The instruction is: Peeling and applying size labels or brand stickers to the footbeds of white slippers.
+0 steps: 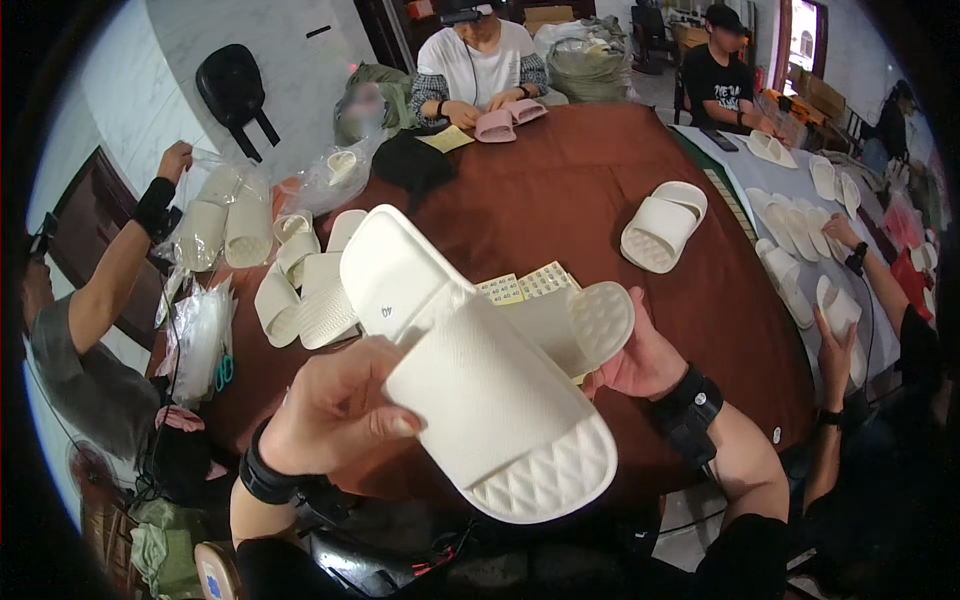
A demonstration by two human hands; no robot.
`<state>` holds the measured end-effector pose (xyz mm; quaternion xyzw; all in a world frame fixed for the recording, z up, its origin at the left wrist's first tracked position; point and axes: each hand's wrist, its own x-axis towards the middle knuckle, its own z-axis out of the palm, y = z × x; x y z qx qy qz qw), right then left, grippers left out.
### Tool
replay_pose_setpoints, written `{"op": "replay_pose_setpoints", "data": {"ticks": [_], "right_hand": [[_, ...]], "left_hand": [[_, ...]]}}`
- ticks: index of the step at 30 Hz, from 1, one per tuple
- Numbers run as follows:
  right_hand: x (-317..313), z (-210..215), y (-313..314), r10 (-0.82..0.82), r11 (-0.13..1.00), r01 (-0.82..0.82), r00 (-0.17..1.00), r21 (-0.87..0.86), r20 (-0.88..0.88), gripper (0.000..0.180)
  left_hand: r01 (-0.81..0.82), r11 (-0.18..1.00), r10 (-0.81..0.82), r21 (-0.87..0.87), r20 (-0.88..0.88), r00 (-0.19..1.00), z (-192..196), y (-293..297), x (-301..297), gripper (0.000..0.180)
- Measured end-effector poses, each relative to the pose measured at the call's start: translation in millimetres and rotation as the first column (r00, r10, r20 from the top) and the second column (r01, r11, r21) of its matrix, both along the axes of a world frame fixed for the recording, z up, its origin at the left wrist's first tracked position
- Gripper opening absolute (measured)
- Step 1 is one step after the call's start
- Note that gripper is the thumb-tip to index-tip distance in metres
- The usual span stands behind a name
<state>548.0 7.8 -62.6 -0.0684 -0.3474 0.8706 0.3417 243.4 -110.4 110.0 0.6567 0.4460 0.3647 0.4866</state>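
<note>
A cream slide slipper (490, 390) is raised over the table, tilted with its toe toward me. My left hand (340, 405) grips it at the strap's left side, thumb on top. Behind it is a second cream slipper (600, 320), partly hidden by the first. My right hand (650, 350) has its fingers closed round that one's toe end. A small mark is printed on the first slipper's heel area. Under the slippers, sheets of small yellow-and-white size stickers (545, 281) lie on the brown tablecloth (540, 165).
Cream slippers (305, 285) are heaped at left, near clear plastic bags (200, 325) and teal scissors (224, 373). A slipper pair (663, 228) sits at right. Across the table, a person handles pink slippers (495, 125). People work at both sides; one lifts bagged slippers (225, 215).
</note>
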Motion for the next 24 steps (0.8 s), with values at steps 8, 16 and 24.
{"op": "replay_pose_setpoints", "data": {"ticks": [8,16,24], "right_hand": [[-1,9,-4,-0.007,1.0,0.01,0.996,-0.025,0.089,0.052],[-9,12,-6,-0.222,0.975,0.224,0.97,-0.008,0.102,0.058],[-12,9,-4,-0.221,0.975,0.221,0.975,0.014,0.027,0.065]], "left_hand": [[0.097,0.948,0.002,0.304,-0.311,0.95,-27,-6,-16,0.023],[-0.195,0.973,0.224,0.121,-0.305,0.926,-62,-37,-20,0.024],[-0.391,0.919,0.371,-0.045,-0.232,0.899,-110,-35,-17,0.02]]}}
